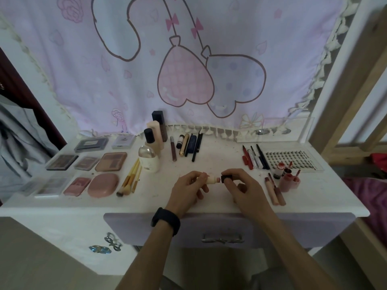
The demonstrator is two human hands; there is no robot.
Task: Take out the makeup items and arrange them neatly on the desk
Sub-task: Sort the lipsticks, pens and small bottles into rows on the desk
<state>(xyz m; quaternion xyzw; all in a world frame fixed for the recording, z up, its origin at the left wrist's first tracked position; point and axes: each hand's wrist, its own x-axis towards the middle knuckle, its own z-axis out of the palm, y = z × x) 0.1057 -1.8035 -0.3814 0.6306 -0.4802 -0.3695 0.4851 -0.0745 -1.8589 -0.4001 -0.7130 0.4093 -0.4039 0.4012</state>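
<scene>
Over the front middle of the white desk (219, 147), my left hand (188, 188) grips a small cream tube (212, 180) held sideways. My right hand (240, 186) pinches its dark cap (227, 178) at the tube's right end; a pink neck shows between tube and cap. Palettes and compacts (111, 161) lie in rows on the left, with brushes (130, 178) beside them. Bottles (149, 159) stand at the back centre next to pencils and tubes (188, 146). On the right lie liners (254, 156), a lash tray (290, 159) and lip glosses (287, 181).
A pink-and-white printed curtain (167, 70) hangs behind the desk. The lilac drawer (222, 230) under the desk front is closed. A wooden frame (343, 97) stands at the right, and grey fabric (23, 132) lies at the left.
</scene>
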